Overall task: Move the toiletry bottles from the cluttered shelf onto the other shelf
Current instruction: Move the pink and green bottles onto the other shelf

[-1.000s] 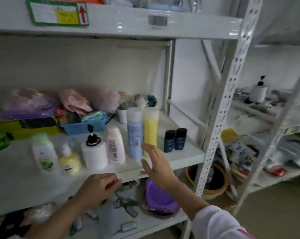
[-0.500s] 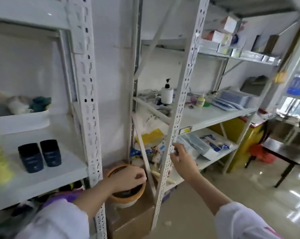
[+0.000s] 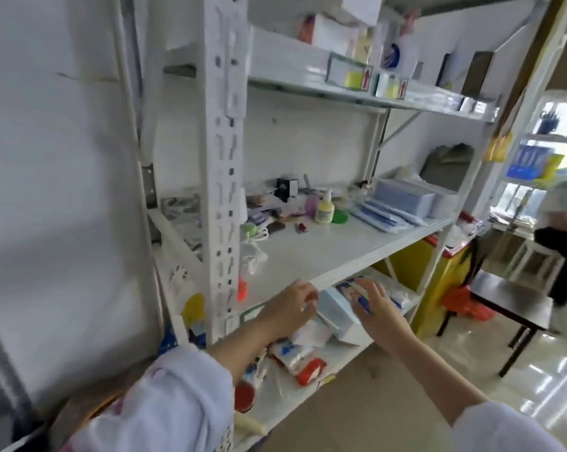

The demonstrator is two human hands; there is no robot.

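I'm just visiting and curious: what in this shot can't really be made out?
- Head view: small yellow bottle, label too blurred to read.
- Pump bottle, mostly hidden behind clutter.
- Left hand, fingertips hidden in lower-shelf packets; any grip unclear.
- Right hand, palm side hidden.

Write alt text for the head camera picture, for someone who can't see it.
Two bare hands, left hand and right hand, reach under the middle shelf of a white rack toward packets on the lower shelf; neither clearly holds anything. On the middle shelf stand a small yellow bottle, a green lid and stacked blue packs.
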